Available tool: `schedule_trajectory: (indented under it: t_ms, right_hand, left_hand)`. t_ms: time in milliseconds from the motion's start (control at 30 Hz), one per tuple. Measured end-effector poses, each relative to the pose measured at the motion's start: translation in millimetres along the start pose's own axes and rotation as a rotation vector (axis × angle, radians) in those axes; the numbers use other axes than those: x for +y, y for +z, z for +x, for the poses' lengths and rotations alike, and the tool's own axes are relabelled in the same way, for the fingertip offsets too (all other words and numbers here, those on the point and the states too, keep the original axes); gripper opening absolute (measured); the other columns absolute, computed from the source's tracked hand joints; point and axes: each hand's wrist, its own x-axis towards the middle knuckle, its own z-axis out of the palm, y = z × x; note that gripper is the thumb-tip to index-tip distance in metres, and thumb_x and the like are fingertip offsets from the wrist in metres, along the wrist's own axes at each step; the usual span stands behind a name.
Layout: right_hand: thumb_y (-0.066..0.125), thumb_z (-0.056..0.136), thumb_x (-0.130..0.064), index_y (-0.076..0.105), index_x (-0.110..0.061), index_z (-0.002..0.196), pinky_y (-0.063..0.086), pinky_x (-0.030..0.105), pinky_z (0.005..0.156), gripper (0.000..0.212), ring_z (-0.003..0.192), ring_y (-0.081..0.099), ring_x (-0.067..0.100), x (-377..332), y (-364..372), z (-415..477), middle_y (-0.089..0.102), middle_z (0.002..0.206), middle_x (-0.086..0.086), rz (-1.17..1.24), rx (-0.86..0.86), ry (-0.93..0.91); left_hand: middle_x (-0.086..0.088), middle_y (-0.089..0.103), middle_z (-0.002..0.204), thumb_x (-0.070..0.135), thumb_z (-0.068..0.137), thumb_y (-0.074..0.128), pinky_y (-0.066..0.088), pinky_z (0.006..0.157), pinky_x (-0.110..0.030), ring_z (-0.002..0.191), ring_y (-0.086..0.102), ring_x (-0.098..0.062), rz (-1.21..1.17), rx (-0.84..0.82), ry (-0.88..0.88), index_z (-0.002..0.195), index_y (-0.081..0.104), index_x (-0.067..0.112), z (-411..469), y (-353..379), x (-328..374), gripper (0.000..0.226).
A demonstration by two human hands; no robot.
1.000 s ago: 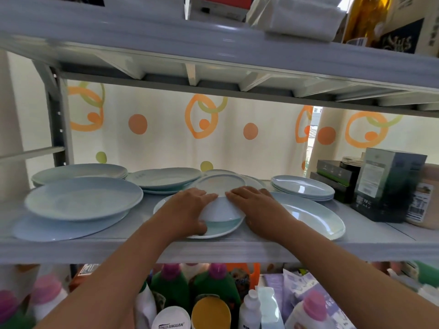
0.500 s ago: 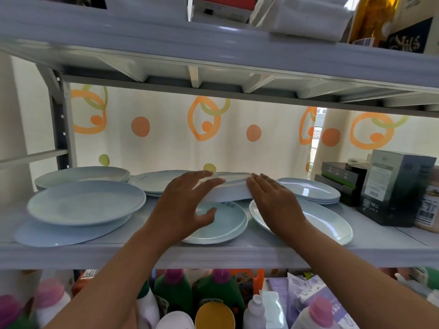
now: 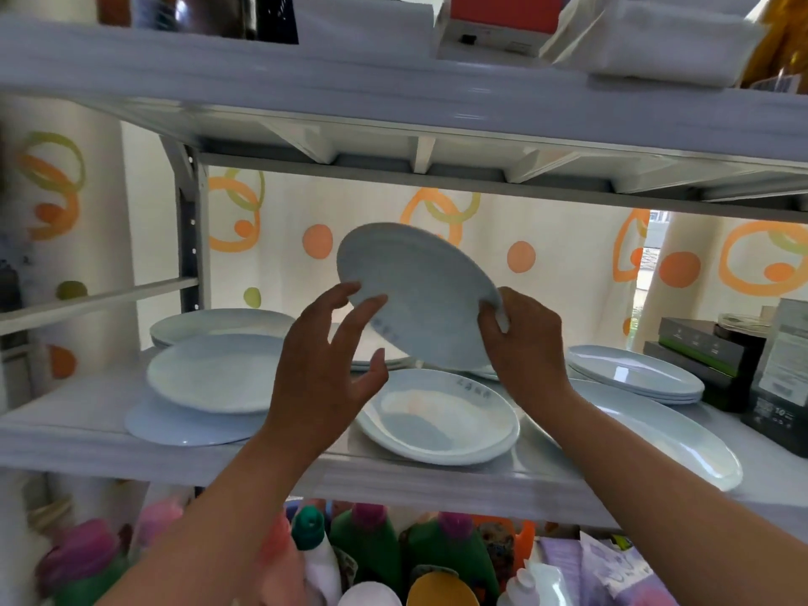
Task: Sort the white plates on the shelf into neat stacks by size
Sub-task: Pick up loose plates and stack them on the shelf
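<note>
plate (image 3: pixel 419 295) now high above stack (image 3: pixel 437 424)

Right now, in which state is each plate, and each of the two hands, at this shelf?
lifted plate: in the air, steeply tilted.
right hand: grips the lifted plate's right rim.
left hand: fingers spread, fingertips at that plate's left edge.
centre plates: flat on the shelf, right side up.
left stack: smaller plate off-centre on a wider one.
right rear stack: flat, neatly nested.
oval plate: flat, alone, near the front edge.
</note>
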Motion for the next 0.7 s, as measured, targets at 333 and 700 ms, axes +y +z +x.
schedule_trajectory:
  t_ms: [333, 700]
  right_hand:
    - [0.047, 0.085, -0.001, 0.052, 0.004, 0.086, 0.061, 0.037, 0.052, 0.007, 0.047, 0.066, 0.032, -43, 70, 31, 0.064, 0.083, 0.02, 0.855, -0.165, 0.944]
    - [0.037, 0.09, 0.003, 0.046, -0.001, 0.101, 0.03, 0.009, 0.029, 0.015, 0.039, 0.04, 0.017, -105, 175, 53, 0.044, 0.065, 0.013, 0.851, -0.419, 1.081]
  left_hand:
    - [-0.003, 0.057, 0.127, 0.037, 0.09, 0.042, 0.029, 0.103, -0.027, 0.119, 0.046, -0.017, 0.072, 0.004, -0.168, 0.125, 0.049, 0.021, -9, -42, -52, 0.039]
    - [-0.002, 0.054, 0.13, 0.047, 0.092, 0.025, 0.034, 0.1, -0.031, 0.121, 0.047, -0.019, 0.11, -0.087, -0.367, 0.128, 0.048, 0.02, -9, -86, -130, 0.05]
